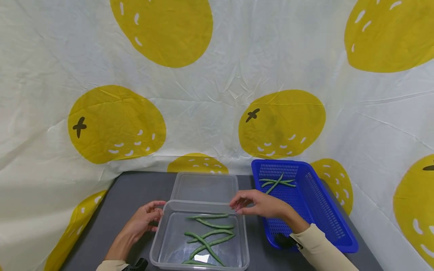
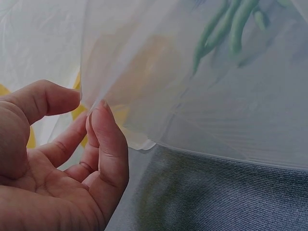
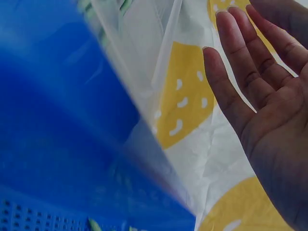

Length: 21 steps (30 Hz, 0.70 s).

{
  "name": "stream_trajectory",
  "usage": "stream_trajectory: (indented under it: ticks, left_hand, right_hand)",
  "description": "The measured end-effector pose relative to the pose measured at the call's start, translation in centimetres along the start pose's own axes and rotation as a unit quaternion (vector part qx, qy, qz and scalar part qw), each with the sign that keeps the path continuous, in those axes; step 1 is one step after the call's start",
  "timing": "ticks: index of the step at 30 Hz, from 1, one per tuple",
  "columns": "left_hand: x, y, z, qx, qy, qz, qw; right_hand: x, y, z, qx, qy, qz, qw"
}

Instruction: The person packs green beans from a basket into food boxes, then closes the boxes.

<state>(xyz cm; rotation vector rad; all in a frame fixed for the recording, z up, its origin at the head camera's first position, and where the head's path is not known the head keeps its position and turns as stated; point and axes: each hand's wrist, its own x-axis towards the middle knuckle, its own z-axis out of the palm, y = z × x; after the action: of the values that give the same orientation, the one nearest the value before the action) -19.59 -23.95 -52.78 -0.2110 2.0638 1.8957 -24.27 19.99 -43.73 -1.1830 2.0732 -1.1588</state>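
A clear plastic container [image 1: 155, 241] on the grey table holds several green beans [image 1: 217, 232]. My left hand [image 1: 144, 220] is beside its back left corner, fingers loosely bent and fingertips right at the rim. In the left wrist view, the thumb and fingertips of that hand meet the container's edge [image 2: 202, 115], with beans showing blurred through the plastic. Over the back right corner is my right hand [image 1: 259, 204], its fingers relaxed and holding nothing. The right wrist view shows that palm and the loosely spread fingers [image 3: 236, 48].
A blue perforated basket [image 1: 330, 214] stands at the right with a few green beans [image 1: 277, 183] at its far end, partly under my right forearm. Behind the container lies a clear lid [image 1: 205, 186]. A white sheet [image 1: 203, 86] with yellow fruit prints hangs along the table's back.
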Motion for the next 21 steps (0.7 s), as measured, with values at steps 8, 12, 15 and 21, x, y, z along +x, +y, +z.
stream_trajectory:
  ticks: [8,12,15,21]
  left_hand:
    - [-0.1,0.4,0.1,-0.001,-0.001,-0.003,1.0]
    - [-0.2,0.5,0.0,0.0,-0.001,-0.001,1.0]
    - [-0.2,0.5,0.0,0.001,-0.002,0.001,1.0]
    - [-0.1,0.5,-0.1,-0.002,-0.008,0.001,1.0]
  right_hand:
    - [-1.8,0.9,-1.6,0.0,0.034,0.034,0.999]
    - [-2.5,1.4,-2.5,-0.008,0.057,0.037,0.998]
    - [-2.9,2.0,-3.1,-0.023,0.078,0.031,0.996]
    - [-3.5,3.7,-4.4,-0.03,0.109,0.02,0.993]
